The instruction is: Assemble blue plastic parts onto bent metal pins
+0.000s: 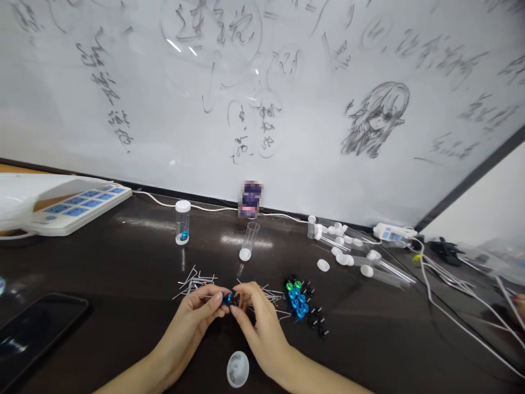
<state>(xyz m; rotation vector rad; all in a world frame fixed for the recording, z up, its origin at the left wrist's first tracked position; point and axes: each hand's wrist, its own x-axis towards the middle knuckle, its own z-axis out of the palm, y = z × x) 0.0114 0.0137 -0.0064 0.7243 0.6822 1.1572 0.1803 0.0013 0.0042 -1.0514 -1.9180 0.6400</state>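
My left hand and my right hand meet over the dark table, both pinched on one small blue and black part held between the fingertips. Thin metal pins lie scattered just beyond my hands. A cluster of blue, green and black small parts sits to the right of my right hand. A white cap lies between my wrists.
A capped clear tube with a blue piece inside stands at the back, an uncapped tube beside it. Several clear tubes and white caps lie at right. A phone lies at left, a power strip behind, cables at right.
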